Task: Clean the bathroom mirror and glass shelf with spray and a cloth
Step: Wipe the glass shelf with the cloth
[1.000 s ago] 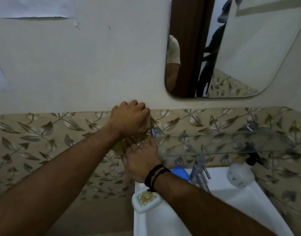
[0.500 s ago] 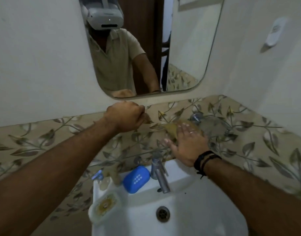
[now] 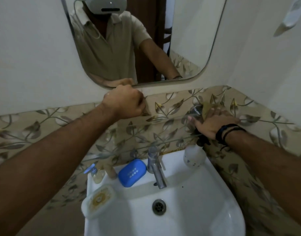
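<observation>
Since half a second ago our right hand (image 3: 214,122) has slid further right along the glass shelf (image 3: 146,145), up to its chrome bracket (image 3: 195,109), while our left hand (image 3: 125,103) has stayed put.

Leftmost, well below our left fist, we see a pump bottle (image 3: 95,173) and a soap dish (image 3: 98,199) on the basin (image 3: 189,210). Our left hand is curled into a fist just under the mirror (image 3: 146,40); we cannot tell whether it grips anything.

Between our hands and lower sit a blue soap case (image 3: 131,172) and the tap (image 3: 156,167). Just below our right hand stands the spray bottle (image 3: 194,156).

Our right hand lies with fingers spread flat, pressing the yellowish cloth (image 3: 206,106) onto the shelf beside the bracket.
</observation>
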Demonstrator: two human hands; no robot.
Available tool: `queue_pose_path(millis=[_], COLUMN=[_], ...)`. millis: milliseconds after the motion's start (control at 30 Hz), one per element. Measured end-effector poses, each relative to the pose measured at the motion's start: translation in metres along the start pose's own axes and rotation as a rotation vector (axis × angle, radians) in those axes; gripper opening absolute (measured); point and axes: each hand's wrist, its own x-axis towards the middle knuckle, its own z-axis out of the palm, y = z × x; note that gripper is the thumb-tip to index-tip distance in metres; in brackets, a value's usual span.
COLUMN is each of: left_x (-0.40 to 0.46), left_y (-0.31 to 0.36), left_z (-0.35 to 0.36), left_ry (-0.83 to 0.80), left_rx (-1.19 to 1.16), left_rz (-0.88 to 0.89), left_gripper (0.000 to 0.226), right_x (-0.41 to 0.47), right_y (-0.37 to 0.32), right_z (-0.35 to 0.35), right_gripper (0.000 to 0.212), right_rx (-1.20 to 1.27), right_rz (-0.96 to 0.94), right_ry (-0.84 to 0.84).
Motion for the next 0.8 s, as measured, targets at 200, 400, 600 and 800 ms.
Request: queue_pose_path(millis=[200, 400, 600, 800], left_x=[-0.020, -0.055, -0.087, -0.089], left_y=[-0.012, -0.057, -0.106, -0.115], left_z=[-0.004, -0.012, -0.020, -0.018], left_ry=[0.010, -0.005, -0.124, -0.157], left_rx=[-0.024, -0.012, -0.007, -0.044], left_rz=[0.064, 0.011, -0.052, -0.015], left_gripper=[0.038, 0.042, 0.043, 0.038], right_x=[-0.043, -0.108, -0.156, -0.198], right_y=[-0.041, -0.133, -0.240, -0.324], right_z=[0.029, 0.059, 0.080, 0.084], right_gripper=[0.120, 0.065, 0.048, 0.041], right_rx=[0.046, 0.165, 0.333, 0.455], right_rz=[-0.169, -0.354, -0.591, -0.831], right_ry=[0.202, 0.441, 0.599, 0.610])
